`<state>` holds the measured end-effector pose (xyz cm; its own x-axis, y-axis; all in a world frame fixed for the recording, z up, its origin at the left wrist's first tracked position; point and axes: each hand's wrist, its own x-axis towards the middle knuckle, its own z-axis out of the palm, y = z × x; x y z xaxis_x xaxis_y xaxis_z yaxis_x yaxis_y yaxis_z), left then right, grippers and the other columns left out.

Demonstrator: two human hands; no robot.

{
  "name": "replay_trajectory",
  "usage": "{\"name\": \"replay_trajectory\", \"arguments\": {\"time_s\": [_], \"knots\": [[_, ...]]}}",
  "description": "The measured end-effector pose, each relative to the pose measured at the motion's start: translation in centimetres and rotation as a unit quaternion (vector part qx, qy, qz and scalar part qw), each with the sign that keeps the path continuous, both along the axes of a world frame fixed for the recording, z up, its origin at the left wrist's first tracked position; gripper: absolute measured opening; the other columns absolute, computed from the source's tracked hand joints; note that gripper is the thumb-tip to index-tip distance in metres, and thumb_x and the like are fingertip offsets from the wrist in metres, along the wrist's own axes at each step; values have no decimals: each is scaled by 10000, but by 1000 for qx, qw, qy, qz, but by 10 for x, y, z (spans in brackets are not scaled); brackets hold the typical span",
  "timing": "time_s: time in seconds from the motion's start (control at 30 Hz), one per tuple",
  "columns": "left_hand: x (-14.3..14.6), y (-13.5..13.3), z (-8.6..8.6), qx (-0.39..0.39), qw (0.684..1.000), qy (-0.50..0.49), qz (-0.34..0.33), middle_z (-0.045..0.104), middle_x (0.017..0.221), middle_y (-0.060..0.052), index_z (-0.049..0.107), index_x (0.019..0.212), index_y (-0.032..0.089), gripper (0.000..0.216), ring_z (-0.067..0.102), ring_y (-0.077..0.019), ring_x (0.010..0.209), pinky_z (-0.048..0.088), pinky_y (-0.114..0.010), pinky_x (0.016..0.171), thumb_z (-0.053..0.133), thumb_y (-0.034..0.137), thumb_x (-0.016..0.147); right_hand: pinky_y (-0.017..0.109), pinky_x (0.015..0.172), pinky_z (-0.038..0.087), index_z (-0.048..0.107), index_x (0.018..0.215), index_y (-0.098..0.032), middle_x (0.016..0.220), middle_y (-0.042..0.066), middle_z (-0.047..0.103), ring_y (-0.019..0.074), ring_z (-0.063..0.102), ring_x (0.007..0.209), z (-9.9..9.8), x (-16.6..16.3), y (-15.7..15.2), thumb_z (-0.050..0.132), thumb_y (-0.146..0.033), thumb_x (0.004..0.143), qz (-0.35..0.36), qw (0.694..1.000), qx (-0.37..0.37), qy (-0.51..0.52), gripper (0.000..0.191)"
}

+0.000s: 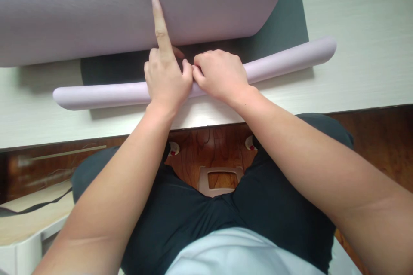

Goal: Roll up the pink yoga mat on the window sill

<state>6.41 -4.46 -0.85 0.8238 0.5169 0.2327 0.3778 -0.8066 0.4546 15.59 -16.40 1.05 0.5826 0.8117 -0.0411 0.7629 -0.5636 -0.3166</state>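
A pale lilac mat (129, 8) lies across the pale table (355, 30), over a dark grey mat (280, 30). Its near end is rolled into a long thin tube (284, 58) running left to right. My left hand (166, 75) presses on the middle of the roll with its fingers curled and the index finger pointing straight up against the flat sheet. My right hand (221, 73) sits right beside it, fingers bent and pinching down on the roll. The two hands touch at the thumbs.
The table's front edge runs just below the roll. Under it are my legs in dark trousers (277, 206), a chair base (221, 178) on a wooden floor, and a light wooden surface (29, 219) at lower left.
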Motion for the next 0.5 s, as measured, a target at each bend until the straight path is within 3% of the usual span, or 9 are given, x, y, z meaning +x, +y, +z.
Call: {"name": "replay_trajectory", "arguments": {"time_s": [0.13, 0.27, 0.5], "knots": [[-4, -2, -1, -13, 1000, 9, -21, 743, 1179, 24, -253, 1658, 268, 895, 565, -303, 1196, 366, -497, 1032, 368, 369, 1022, 362, 876, 456, 721, 1221, -215, 1231, 139, 729, 311, 631, 1155, 1, 0, 0, 313, -391, 1045, 0, 1000, -3, -1, 478], [-6, 0, -3, -24, 999, 14, -22, 758, 1126, 40, -236, 1663, 277, 906, 605, -302, 1143, 398, -480, 981, 385, 366, 1010, 371, 885, 456, 723, 1212, -214, 1228, 140, 727, 314, 640, 1140, 0, 0, 0, 307, -385, 1045, 2, 1000, 0, -5, 481], [-3, -7, 4, -34, 999, 11, 5, 758, 1103, 11, -144, 1689, 268, 907, 624, -316, 1171, 397, -501, 1029, 407, 360, 974, 384, 898, 458, 720, 1245, -203, 1211, 156, 731, 327, 642, 1146, -1, 1, 1, 295, -430, 1051, -21, 1000, -12, 6, 519]]}}
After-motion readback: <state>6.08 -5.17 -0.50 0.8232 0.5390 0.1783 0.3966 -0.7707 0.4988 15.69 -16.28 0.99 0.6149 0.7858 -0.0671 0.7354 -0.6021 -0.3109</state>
